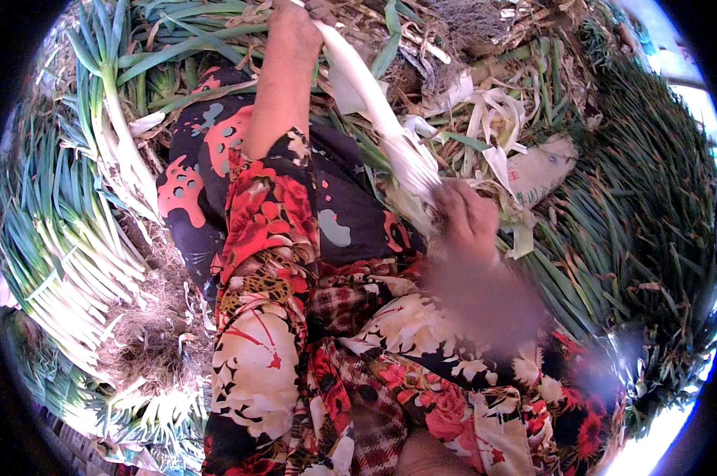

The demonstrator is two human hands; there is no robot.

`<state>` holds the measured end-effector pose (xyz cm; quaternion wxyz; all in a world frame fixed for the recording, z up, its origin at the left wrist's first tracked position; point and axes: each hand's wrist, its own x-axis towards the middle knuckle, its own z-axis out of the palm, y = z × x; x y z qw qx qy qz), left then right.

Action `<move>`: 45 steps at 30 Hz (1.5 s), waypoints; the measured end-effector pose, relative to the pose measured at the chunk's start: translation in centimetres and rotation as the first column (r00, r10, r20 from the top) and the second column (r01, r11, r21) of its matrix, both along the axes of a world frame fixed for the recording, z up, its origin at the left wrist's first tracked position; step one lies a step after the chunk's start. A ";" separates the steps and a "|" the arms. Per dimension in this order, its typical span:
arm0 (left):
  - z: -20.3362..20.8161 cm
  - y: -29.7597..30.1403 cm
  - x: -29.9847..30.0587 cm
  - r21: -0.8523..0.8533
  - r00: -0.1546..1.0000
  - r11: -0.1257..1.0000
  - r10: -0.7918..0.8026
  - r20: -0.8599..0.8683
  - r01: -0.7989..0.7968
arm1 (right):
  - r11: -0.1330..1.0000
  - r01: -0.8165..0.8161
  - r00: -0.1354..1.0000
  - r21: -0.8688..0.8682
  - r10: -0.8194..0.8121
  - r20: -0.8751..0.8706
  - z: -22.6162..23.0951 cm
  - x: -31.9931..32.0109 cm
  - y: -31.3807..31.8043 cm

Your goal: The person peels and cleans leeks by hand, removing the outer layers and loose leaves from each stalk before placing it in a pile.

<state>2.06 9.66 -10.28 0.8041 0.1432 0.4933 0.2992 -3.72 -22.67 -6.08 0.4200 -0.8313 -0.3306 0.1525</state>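
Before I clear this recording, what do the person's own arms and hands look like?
The left sleeve is black with large red and cream flowers and some leopard print. The left hand and right hand look bare; blur covers the right forearm.

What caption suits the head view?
Right hand holding a green onion, left hand farther along, more green onions at left.

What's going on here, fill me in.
A person in flowered sleeves has a long white leek stretched between two bare hands. The right hand grips its lower end; the left hand is at the upper end, partly cut off by the picture's edge. Loose pale leaves lie beside it. More leeks with roots lie at the left, and dense green leaves fill the right.
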 end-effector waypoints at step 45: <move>4.9 -0.6 -1.4 0.354 0.968 0.928 -0.182 0.173 0.111 | 0.929 -0.212 0.977 -0.303 0.196 -0.084 -1.1 3.5 4.5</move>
